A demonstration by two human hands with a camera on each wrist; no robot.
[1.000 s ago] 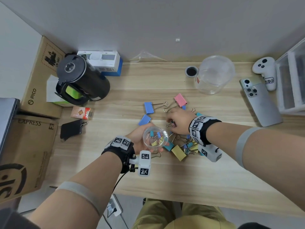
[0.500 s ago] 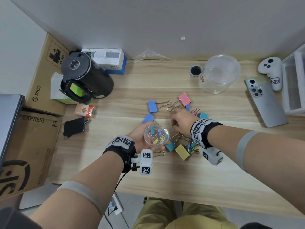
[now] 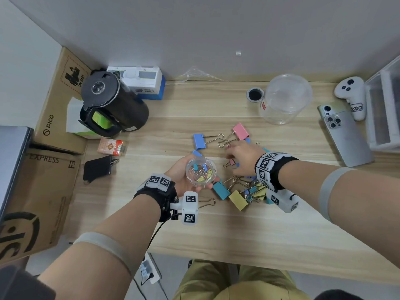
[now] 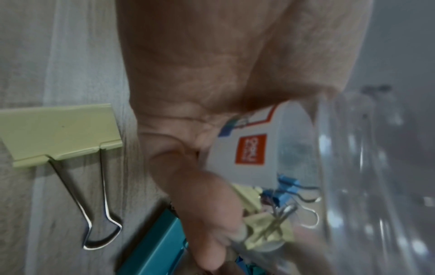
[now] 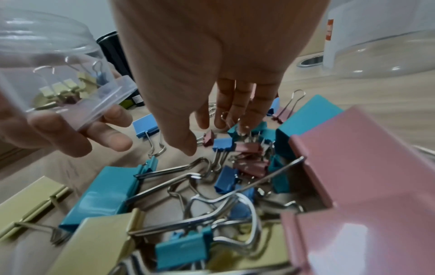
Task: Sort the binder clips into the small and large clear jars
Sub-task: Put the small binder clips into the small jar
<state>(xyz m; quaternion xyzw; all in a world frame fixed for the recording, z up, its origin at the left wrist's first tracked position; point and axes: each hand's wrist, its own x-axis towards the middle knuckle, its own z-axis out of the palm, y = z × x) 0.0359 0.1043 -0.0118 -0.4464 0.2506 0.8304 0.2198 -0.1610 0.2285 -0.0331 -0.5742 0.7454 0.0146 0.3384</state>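
My left hand (image 3: 184, 180) grips the small clear jar (image 3: 200, 172), held just above the table with several small clips inside; the jar (image 4: 306, 167) fills the left wrist view. My right hand (image 3: 232, 155) hovers over the clip pile (image 3: 244, 191) with fingers straight and pointing down, holding nothing. In the right wrist view its fingertips (image 5: 242, 128) reach the small clips, and a small pink clip (image 5: 209, 138) lies by the thumb. The large clear jar (image 3: 285, 98) stands empty at the back right. A large pink clip (image 3: 240, 131) and a large blue clip (image 3: 199, 141) lie beyond the hands.
A black kettle (image 3: 112, 105) and cardboard boxes (image 3: 58, 105) fill the back left. A phone (image 3: 344, 137), a white controller (image 3: 350, 98) and a clear drawer box (image 3: 385, 113) stand at the right. A round black cap (image 3: 255, 94) sits beside the large jar.
My right hand has stayed over the small clips and its fingers have stretched out. The left hand keeps the small jar in the same place.
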